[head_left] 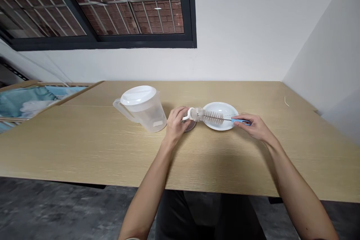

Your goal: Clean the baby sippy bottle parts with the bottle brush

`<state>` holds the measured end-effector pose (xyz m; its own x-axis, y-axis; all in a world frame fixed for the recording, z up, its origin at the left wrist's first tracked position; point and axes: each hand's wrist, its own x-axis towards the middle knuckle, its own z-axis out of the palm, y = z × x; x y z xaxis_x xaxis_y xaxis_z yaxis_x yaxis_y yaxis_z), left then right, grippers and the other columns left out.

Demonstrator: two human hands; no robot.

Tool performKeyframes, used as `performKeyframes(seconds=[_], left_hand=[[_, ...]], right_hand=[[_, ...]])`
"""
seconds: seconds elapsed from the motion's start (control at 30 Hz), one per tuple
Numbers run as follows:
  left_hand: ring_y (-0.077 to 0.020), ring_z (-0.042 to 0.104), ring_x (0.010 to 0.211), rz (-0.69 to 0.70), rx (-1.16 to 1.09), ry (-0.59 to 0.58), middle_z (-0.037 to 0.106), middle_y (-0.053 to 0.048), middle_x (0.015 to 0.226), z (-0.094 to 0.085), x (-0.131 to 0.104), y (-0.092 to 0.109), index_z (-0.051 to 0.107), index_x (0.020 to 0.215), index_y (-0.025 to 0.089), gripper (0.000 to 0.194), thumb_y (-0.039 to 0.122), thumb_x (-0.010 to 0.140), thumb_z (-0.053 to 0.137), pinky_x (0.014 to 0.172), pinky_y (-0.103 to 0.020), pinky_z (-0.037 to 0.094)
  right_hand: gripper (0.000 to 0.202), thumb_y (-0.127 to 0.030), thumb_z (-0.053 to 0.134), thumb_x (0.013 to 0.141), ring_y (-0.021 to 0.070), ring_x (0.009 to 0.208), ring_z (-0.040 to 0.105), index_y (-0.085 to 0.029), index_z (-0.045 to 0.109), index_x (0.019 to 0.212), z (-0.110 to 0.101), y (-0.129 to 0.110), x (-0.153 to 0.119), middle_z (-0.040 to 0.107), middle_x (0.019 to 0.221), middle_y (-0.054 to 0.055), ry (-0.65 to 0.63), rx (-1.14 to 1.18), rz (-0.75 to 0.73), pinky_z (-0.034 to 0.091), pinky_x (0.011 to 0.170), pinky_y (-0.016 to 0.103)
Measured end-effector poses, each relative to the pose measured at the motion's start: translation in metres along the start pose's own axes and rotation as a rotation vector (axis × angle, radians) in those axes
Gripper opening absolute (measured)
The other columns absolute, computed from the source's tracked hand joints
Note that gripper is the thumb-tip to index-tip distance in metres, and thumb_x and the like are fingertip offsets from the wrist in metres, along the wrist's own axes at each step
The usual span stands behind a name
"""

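My right hand [254, 125] is closed around the blue handle of a bottle brush [215, 117], held level with its pale bristles pointing left. My left hand [176, 122] grips a small white ring-shaped piece [190, 114] at the brush's tip; I cannot tell whether the tip sits inside it or just touches it. Behind the brush rests a white oval bowl [221, 125], partly covered by the bristles. Under my left hand shows the edge of a round, dark-rimmed object [191, 126], mostly hidden. To the left stands a translucent pitcher [149, 114] with a white lid and a handle.
The wooden table [84, 146] runs up to a white wall with a barred window [126, 3]. A crate with blue-green cloth and white plastic [28, 101] is at the far left. A thin bent white strip [286, 101] lies at the right.
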<state>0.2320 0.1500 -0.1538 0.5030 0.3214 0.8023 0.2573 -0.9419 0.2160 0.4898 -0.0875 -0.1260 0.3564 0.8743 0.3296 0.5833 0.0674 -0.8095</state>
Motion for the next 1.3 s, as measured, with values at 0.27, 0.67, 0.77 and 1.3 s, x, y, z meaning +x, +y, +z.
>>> performKeyframes(seconds=[0.27, 0.67, 0.77, 1.3], left_hand=[[-0.0277, 0.062, 0.113, 0.077, 0.03, -0.092, 0.07, -0.01, 0.118, -0.004, 0.004, 0.004, 0.065, 0.121, 0.022, 0.033, 0.021, 0.088, 0.062, 0.106, -0.047, 0.045], [-0.0293, 0.061, 0.12, 0.096, 0.027, -0.1, 0.07, -0.011, 0.118, -0.006, 0.002, 0.008, 0.065, 0.124, 0.022, 0.033, 0.025, 0.091, 0.061, 0.111, -0.052, 0.044], [-0.0296, 0.061, 0.12, 0.108, 0.044, -0.087, 0.07, -0.012, 0.117, -0.005, 0.001, 0.008, 0.065, 0.123, 0.021, 0.032, 0.024, 0.092, 0.061, 0.111, -0.053, 0.044], [-0.028, 0.061, 0.119, 0.149, 0.067, -0.069, 0.071, -0.011, 0.117, 0.001, -0.001, 0.006, 0.065, 0.121, 0.02, 0.031, 0.02, 0.091, 0.062, 0.112, -0.051, 0.044]], right_hand=[[0.037, -0.053, 0.07, 0.084, 0.0228, 0.092, 0.07, -0.024, 0.08, 0.105, -0.002, 0.0, -0.001, 0.076, 0.106, 0.009, 0.016, -0.038, -0.013, 0.056, 0.079, 0.034], [0.041, -0.056, 0.071, 0.083, 0.0253, 0.094, 0.071, -0.023, 0.08, 0.105, -0.003, 0.002, -0.004, 0.077, 0.107, 0.009, -0.011, -0.001, 0.055, 0.055, 0.083, 0.036], [0.04, -0.055, 0.07, 0.084, 0.0238, 0.089, 0.07, -0.023, 0.08, 0.106, -0.003, 0.002, -0.004, 0.077, 0.107, 0.008, -0.034, -0.006, 0.05, 0.053, 0.078, 0.034], [0.052, -0.066, 0.057, 0.088, 0.008, 0.046, 0.028, -0.019, 0.079, 0.089, -0.006, -0.016, -0.01, 0.04, 0.049, -0.004, -0.213, -0.03, 0.161, 0.019, 0.045, 0.025]])
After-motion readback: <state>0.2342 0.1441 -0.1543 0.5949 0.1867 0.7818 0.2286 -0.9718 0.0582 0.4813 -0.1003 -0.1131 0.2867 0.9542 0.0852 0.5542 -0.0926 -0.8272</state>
